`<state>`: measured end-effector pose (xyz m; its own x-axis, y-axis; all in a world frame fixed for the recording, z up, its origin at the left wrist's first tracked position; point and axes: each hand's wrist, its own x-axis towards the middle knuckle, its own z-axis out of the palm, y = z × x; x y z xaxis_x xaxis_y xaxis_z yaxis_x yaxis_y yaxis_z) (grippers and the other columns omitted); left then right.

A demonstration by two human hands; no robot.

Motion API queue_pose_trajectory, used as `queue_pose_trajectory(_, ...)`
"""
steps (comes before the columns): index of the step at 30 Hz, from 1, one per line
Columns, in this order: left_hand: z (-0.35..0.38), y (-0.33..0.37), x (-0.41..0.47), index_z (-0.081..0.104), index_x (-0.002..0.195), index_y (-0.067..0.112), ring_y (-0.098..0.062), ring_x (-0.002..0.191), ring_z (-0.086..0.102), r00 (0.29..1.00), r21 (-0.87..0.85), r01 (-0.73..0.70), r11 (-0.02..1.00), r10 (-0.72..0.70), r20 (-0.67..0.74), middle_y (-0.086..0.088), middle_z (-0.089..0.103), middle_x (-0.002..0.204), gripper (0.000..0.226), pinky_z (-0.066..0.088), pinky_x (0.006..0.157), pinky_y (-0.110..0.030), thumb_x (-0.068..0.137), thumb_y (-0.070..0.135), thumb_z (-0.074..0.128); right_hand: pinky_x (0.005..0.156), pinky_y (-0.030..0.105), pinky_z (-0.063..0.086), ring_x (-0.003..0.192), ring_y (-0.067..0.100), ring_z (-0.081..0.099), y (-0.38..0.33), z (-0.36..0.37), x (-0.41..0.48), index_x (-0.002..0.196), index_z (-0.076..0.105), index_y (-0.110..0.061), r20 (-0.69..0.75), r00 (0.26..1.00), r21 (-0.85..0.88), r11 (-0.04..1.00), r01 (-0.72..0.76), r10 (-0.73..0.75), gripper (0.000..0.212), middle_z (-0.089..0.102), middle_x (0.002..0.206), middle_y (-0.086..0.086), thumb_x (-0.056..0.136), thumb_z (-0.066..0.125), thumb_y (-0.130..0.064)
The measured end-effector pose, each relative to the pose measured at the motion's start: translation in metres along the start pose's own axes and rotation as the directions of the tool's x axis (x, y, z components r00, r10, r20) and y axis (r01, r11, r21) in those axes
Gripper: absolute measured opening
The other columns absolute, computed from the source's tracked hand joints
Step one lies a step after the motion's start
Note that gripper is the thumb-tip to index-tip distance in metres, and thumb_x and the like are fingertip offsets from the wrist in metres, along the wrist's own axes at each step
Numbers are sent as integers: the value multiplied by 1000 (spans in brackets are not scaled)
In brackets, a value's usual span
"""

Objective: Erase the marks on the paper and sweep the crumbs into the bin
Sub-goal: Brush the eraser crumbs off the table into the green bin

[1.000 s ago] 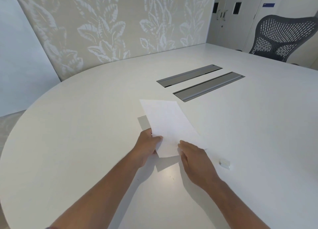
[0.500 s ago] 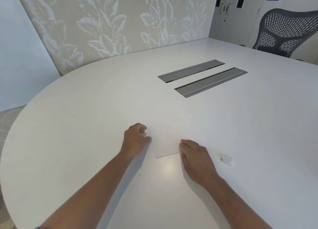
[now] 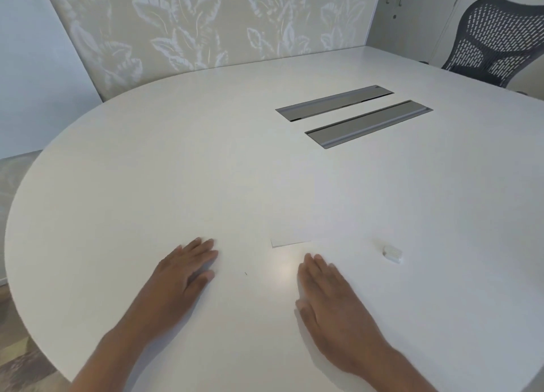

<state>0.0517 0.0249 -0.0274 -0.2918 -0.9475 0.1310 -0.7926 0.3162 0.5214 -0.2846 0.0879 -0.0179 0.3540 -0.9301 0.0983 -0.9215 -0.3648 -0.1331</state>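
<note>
Paper [image 3: 306, 215] is lying flat on the white table [image 3: 147, 171], white on white. Only its near edge and left corner are showing clearly; the far edges are fading into the tabletop. A second ago the sheet was being held up off the surface between both hands. Half a second ago it was already down, with the left hand curled at its left edge and the right hand resting on its near corner.

Left hand [image 3: 185, 274] is now lying off the sheet, down and to the left of the paper's near corner, fingers straight and together, gripping nothing. Right hand [image 3: 326, 291] is likewise drawn back, just short of the paper's near edge, fingers extended, holding nothing. Both are blurring slightly. Whether the palms are pressing on the table or hovering just over it, I cannot tell.

Eraser [image 3: 392, 252], a small white block, is sitting on the table to the right of the right hand and apart from it, near the paper's right side. It is keeping the same spot as in the earlier frames, untouched.

A tiny dark speck [image 3: 245, 273] is showing on the table between the two hands; too small to say what it is. No marks are readable on the paper.

Farther back, two grey cable trays [image 3: 368, 123] are sitting side by side in the tabletop. A dark mesh chair [image 3: 497, 41] is standing at the far right, and a leaf-patterned wall panel [image 3: 206, 23] is running behind the table.
</note>
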Motion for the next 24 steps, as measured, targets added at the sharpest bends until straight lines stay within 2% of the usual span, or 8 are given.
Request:
queue_pose_trajectory(2,2,3,-14,51,152,38,11,154,15,1000,15,23,1000,-22,-21,29,32,164,53,7,128,-21,104,53,34,120,38,18,153,26,33,-21,7,-7,153,45,-5,13,996,11,996,93,-93,62,40,163,13,104,38,-43)
queue_pose_trajectory(5,4,9,-20,52,152,37,12,154,15,997,41,37,998,-35,-64,27,34,164,49,8,128,-21,106,45,37,123,35,25,154,19,32,-54,10,-12,155,40,-8,35,958,95,956,279,-283,62,37,165,8,107,32,-46)
queue_pose_trajectory(7,3,10,-19,55,149,36,12,153,17,996,36,36,999,-33,-79,27,37,163,46,11,127,-22,106,43,40,127,28,19,157,11,20,-68,2,-10,160,31,-11,59,934,219,917,333,-353,62,27,170,2,108,34,-45)
queue_pose_trajectory(9,1,10,-19,58,146,36,13,152,19,995,9,45,999,-44,-89,27,40,161,40,15,128,-25,108,38,46,128,25,5,159,5,5,-71,-11,1,164,21,-14,80,936,336,893,300,-344,65,14,173,-3,108,35,-43)
queue_pose_trajectory(12,0,11,-18,62,143,34,15,151,20,994,-14,64,998,-65,-92,26,42,160,37,17,128,-28,109,29,52,128,26,-1,159,6,1,-56,-23,31,165,14,-13,107,959,275,935,225,-262,69,9,174,-2,108,19,-51)
queue_pose_trajectory(14,-1,12,-17,63,143,33,15,151,21,993,-10,64,998,-64,-97,25,44,160,37,18,128,-29,109,27,52,128,26,-2,160,9,4,-47,-23,53,165,16,-12,132,960,209,954,215,-246,66,13,174,1,108,20,-44)
queue_pose_trajectory(17,-1,11,-18,62,143,33,14,151,21,993,-4,66,998,-66,-99,25,44,160,37,19,128,-30,109,27,51,130,33,3,160,13,7,-47,-17,71,164,20,-10,184,940,143,954,262,-286,60,16,173,4,110,27,-35)
queue_pose_trajectory(24,-1,14,-20,62,143,33,12,153,21,993,4,57,998,-56,-107,25,43,161,36,18,127,-28,110,28,49,130,39,4,160,18,10,-72,-19,11,162,24,-8,233,869,114,899,422,-437,64,17,173,8,108,28,-42)
